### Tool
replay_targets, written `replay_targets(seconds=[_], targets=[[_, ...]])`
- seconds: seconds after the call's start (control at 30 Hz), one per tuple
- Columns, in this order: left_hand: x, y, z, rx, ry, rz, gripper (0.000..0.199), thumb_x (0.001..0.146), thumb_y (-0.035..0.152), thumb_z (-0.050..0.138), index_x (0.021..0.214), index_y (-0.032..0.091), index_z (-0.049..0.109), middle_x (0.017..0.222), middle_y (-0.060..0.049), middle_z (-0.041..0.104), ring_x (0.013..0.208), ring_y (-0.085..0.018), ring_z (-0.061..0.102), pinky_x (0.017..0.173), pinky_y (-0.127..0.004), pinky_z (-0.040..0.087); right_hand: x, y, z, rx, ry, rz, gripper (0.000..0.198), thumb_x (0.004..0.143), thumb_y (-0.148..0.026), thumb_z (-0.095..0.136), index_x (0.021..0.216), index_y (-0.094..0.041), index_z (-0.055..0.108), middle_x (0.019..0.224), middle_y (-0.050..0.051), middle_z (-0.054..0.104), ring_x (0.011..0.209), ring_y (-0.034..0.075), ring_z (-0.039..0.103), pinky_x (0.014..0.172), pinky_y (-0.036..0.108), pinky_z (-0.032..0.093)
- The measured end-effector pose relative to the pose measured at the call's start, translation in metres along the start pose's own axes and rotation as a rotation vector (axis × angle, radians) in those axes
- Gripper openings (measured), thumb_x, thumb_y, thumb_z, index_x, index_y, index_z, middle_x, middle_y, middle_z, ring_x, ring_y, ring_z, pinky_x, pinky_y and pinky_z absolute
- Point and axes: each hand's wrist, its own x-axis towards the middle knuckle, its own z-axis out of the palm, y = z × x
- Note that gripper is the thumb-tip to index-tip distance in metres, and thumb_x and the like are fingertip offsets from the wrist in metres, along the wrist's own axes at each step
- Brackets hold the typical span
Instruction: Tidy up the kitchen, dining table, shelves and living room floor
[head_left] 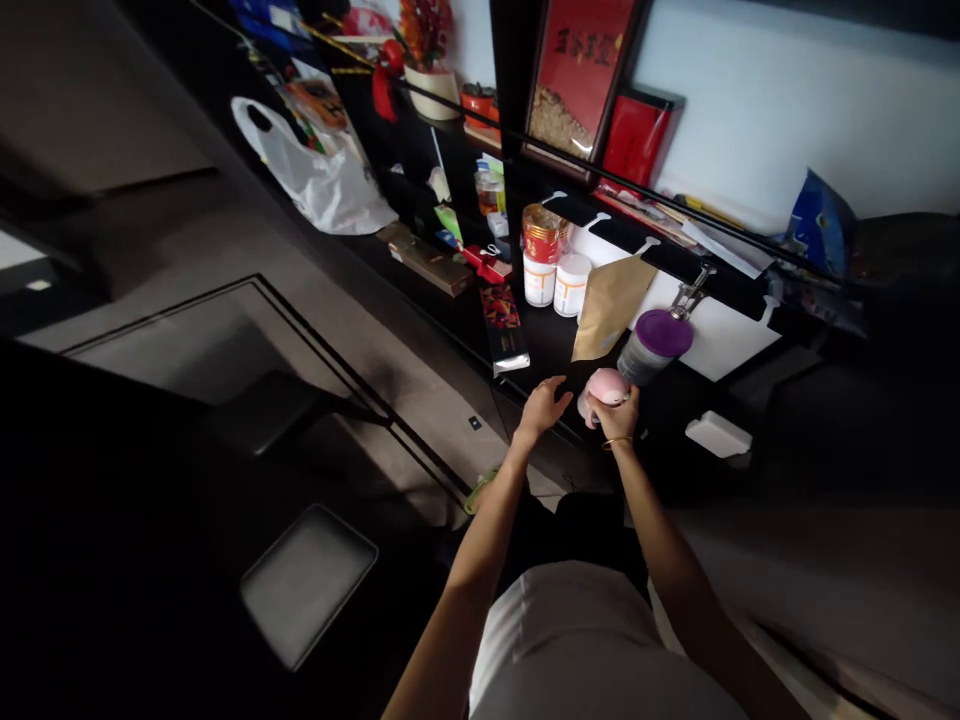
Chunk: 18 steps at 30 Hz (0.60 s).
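My right hand (622, 412) grips a small pink object (606, 384) with a rounded top, at the front edge of the dark shelf. Its exact kind is unclear. To the left of it, my left hand (545, 405) is held with its fingers apart and nothing in them. Just behind the pink object stands a clear jar with a purple lid (664, 333). A brown paper envelope (611, 305) leans upright behind, close to two white canisters (571, 283). A dark patterned box (502, 325) lies beyond my left hand.
At the right lies a white box (718, 434). A white plastic bag (315, 175) and a long brown box (427, 260) sit along the shelf to the left. A red tin (640, 137) stands on the upper shelf. Below left is a stool (310, 585).
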Motion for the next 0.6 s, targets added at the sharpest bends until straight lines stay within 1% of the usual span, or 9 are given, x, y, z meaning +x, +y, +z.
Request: replay_targets(seconds=[0.1,0.2,0.3,0.37,0.43,0.5,0.6], targets=[[0.043,-0.009,0.004,-0.043,0.007,-0.035,0.047,0.089,0.024,0.062,0.134,0.012,0.054,0.131,-0.017,0.063,0.105,-0.023,0.068,0.089,-0.034,0.056,0.021,0.006,0.027,-0.023,0.102,0.022,0.079,0.053,-0.049,0.079,0.118,-0.015,0.048,0.121,0.016,0.058,0.105,0.027,0.060,0.095,0.044,0.049],[0.083,-0.018,0.003,-0.045,-0.011,-0.047,0.053,0.090,0.025,0.062,0.138,0.010,0.048,0.133,-0.020,0.060,0.099,-0.021,0.070,0.087,-0.031,0.055,0.036,0.006,0.052,-0.056,0.181,0.067,0.079,0.053,-0.049,0.079,0.118,-0.016,0.048,0.122,0.016,0.058,0.106,0.027,0.059,0.096,0.044,0.048],[0.119,-0.022,-0.006,0.036,-0.084,0.016,0.055,0.090,0.034,0.064,0.138,0.011,0.049,0.130,-0.020,0.062,0.100,-0.022,0.068,0.089,-0.031,0.052,0.045,0.000,0.074,-0.088,0.247,0.086,0.081,0.053,-0.051,0.079,0.119,-0.016,0.048,0.122,0.016,0.058,0.108,0.027,0.059,0.097,0.044,0.047],[0.140,-0.019,-0.012,0.118,-0.165,0.076,0.051,0.091,0.039,0.062,0.133,0.012,0.053,0.123,-0.019,0.065,0.102,-0.023,0.068,0.089,-0.031,0.050,0.047,-0.004,0.084,-0.097,0.294,0.089,0.082,0.054,-0.052,0.079,0.122,-0.016,0.047,0.124,0.016,0.057,0.111,0.028,0.058,0.100,0.044,0.046],[0.157,-0.013,-0.016,0.212,-0.250,0.136,0.043,0.094,0.041,0.057,0.126,0.013,0.057,0.114,-0.018,0.069,0.102,-0.024,0.068,0.087,-0.031,0.050,0.046,-0.006,0.092,-0.081,0.334,0.107,0.085,0.054,-0.052,0.079,0.124,-0.016,0.046,0.126,0.016,0.055,0.113,0.028,0.056,0.101,0.044,0.045],[0.170,-0.007,-0.018,0.304,-0.325,0.198,0.039,0.095,0.040,0.054,0.123,0.013,0.059,0.108,-0.018,0.071,0.102,-0.026,0.069,0.085,-0.031,0.050,0.042,-0.005,0.095,-0.025,0.339,0.135,0.090,0.051,-0.051,0.080,0.126,-0.014,0.044,0.127,0.018,0.054,0.111,0.027,0.056,0.100,0.044,0.045],[0.182,-0.001,-0.019,0.411,-0.404,0.265,0.040,0.098,0.037,0.049,0.127,0.011,0.059,0.105,-0.020,0.072,0.100,-0.027,0.070,0.082,-0.031,0.050,0.036,0.004,0.090,0.106,0.265,0.151,0.097,0.045,-0.044,0.081,0.129,-0.013,0.043,0.128,0.017,0.054,0.111,0.026,0.055,0.098,0.043,0.046]])
